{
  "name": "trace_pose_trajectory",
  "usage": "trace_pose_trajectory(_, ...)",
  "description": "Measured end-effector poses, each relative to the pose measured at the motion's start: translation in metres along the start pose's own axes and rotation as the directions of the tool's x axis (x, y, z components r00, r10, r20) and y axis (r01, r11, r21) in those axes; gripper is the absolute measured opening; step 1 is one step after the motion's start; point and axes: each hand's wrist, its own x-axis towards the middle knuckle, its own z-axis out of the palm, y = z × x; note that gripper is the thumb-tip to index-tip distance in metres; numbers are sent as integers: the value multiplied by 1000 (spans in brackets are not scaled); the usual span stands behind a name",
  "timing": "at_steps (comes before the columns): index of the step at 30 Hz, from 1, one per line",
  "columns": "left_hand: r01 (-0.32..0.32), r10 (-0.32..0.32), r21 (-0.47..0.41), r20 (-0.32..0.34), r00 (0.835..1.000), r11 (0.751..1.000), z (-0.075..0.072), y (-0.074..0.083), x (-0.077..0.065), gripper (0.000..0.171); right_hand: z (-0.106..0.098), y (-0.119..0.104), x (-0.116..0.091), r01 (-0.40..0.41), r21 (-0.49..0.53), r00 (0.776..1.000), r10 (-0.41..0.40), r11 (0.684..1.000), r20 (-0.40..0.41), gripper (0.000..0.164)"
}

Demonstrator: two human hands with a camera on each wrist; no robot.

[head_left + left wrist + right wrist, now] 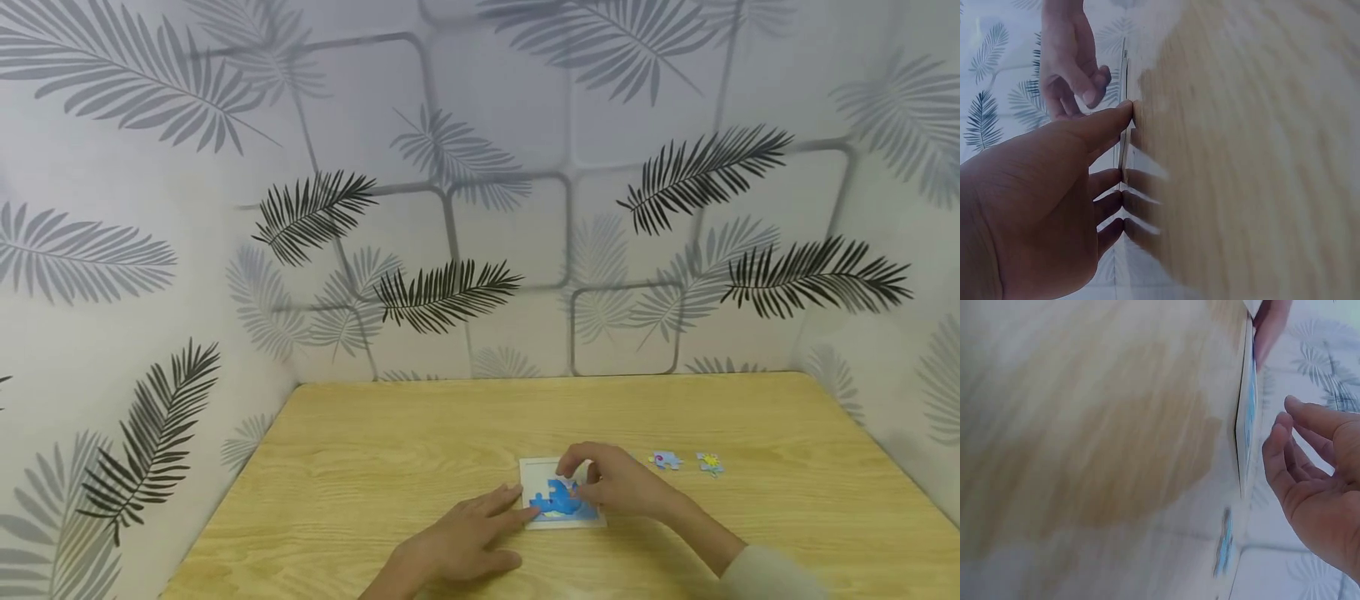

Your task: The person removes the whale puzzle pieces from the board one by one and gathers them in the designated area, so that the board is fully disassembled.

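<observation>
A small white-framed jigsaw board lies on the table, its lower part filled with blue picture pieces. My left hand rests at the board's left edge, fingers extended, with fingertips touching the frame. In the left wrist view its fingers reach to the thin board edge. Above the board's right side hovers my right hand, fingers loosely bent. The right wrist view shows that hand apart from the board, with no piece visible between thumb and fingers. It hides part of the picture in the head view.
Right of the board lie loose jigsaw pieces: a light blue one with a pink mark and one with a yellow shape. The wooden table meets a leaf-patterned wall at the back and sides.
</observation>
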Motion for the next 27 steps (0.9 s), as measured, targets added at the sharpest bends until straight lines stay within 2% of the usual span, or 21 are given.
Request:
trace_pose_trajectory(5,-5,5,-45,2,1000,999,2,-2,0,62,23,-7,14,-8,29,997,6,1000,82,28)
trace_pose_trajectory(10,-47,45,-78,-26,999,996,4,-8,1,67,35,-13,19,10,-8,996,-9,1000,93,28)
trace_pose_trajectory(14,-77,71,-144,-48,996,987,1,-15,-2,62,38,-16,22,16,-46,995,-12,999,97,27)
trace_pose_trajectory(17,-118,115,-159,-28,993,980,-1,-19,-5,51,39,-16,22,3,-42,993,2,999,114,24)
trace_pose_trajectory(20,-148,148,-138,-6,989,979,-3,-20,-6,46,38,-17,22,-9,-32,992,13,999,128,21)
trace_pose_trajectory(27,-161,163,-131,5,987,978,-6,-19,-3,47,36,-16,22,-18,-60,990,26,998,139,21)
